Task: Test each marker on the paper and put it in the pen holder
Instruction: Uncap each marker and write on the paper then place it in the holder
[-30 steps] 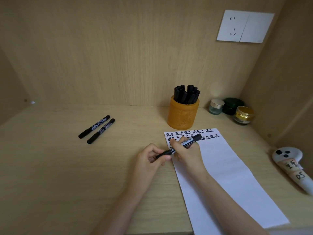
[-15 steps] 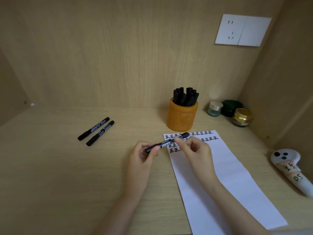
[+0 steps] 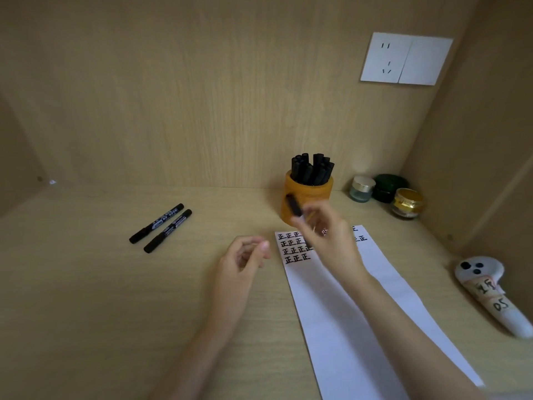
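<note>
Head view: your right hand (image 3: 328, 238) is pinching the marker (image 3: 293, 204), angled up-left toward the pen holder (image 3: 317, 192) just beyond, while your empty left hand (image 3: 242, 256) is idling loosely curled.

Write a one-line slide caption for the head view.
Right hand holds a blurred marker before the orange pen holder, over the test paper; left hand empty, two markers lie on the desk.

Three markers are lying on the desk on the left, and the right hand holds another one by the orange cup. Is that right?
Not quite. The head view shows two loose markers on the desk at the left, not three. The right hand does hold another marker by the orange cup.
</note>
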`<control>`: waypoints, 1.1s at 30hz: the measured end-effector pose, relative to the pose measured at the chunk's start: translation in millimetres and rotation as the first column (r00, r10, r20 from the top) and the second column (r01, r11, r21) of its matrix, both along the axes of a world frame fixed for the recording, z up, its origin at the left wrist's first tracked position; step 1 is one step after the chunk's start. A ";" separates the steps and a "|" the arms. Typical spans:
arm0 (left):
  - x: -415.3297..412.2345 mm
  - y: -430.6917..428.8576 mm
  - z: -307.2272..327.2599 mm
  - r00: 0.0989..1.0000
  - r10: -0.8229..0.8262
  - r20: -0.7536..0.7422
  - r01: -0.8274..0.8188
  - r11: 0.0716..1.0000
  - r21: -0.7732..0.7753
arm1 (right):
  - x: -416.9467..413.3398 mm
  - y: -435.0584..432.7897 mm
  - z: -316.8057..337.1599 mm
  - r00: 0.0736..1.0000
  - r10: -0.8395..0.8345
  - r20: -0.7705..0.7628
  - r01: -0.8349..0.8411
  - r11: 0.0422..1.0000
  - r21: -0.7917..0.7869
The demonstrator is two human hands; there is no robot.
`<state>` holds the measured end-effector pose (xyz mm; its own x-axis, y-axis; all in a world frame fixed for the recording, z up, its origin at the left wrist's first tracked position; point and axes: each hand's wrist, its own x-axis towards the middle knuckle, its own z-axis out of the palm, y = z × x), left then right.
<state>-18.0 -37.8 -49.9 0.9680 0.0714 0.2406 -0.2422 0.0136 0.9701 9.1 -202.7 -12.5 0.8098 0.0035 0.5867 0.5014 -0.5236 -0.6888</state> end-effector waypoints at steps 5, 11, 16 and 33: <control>2.9 5.3 -7.8 0.999 0.014 -0.041 -0.012 0.999 0.049 | 39.5 -12.0 43.2 0.987 -0.131 0.099 0.099 0.955 0.279; 4.2 3.7 -8.8 0.999 -0.004 -0.054 0.008 0.997 0.074 | 79.0 -16.5 60.5 0.969 -0.150 0.196 0.112 0.975 0.193; 4.6 5.5 -9.8 0.999 0.002 -0.053 0.002 0.997 0.080 | 92.5 -16.6 61.3 0.964 -0.204 0.169 0.201 0.979 0.033; 8.4 7.7 -11.1 0.998 0.024 -0.057 -0.018 0.994 0.105 | 109.2 -21.5 52.1 0.968 -0.224 0.110 0.238 0.963 -0.130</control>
